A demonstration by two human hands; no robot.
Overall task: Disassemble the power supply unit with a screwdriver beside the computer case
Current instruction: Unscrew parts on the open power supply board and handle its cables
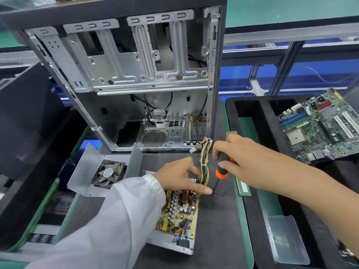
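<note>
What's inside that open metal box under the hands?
Inside the open silver metal power supply box sits a yellow circuit board crowded with small parts and coils. The left hand and white sleeve cover its far and left parts.
</note>
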